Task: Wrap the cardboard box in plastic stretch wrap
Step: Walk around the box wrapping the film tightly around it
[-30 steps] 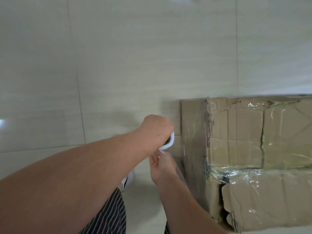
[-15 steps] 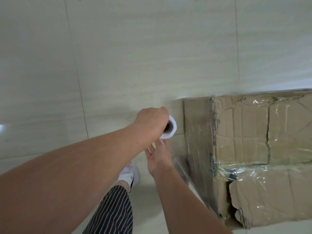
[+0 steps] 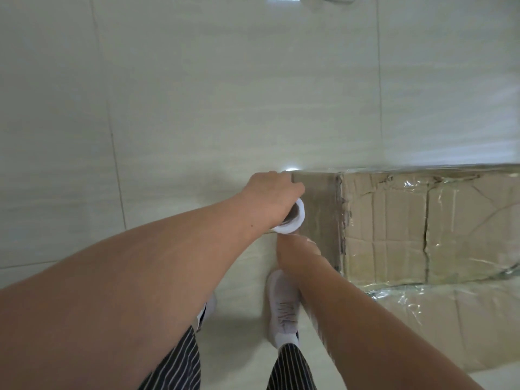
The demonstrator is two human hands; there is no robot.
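Left grip clamped round the roll, held end-up just beside the box corner, probably so film lays flat on the box side. Right grip, just below, likely steadies; closure cannot be told. Box rests on floor.

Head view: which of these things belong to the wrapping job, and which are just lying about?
Job: cardboard box, partly filmed already; stretch wrap roll, gripped by the left hand; right hand just below the roll.
Just there: tiled floor; white shoe; striped trousers.
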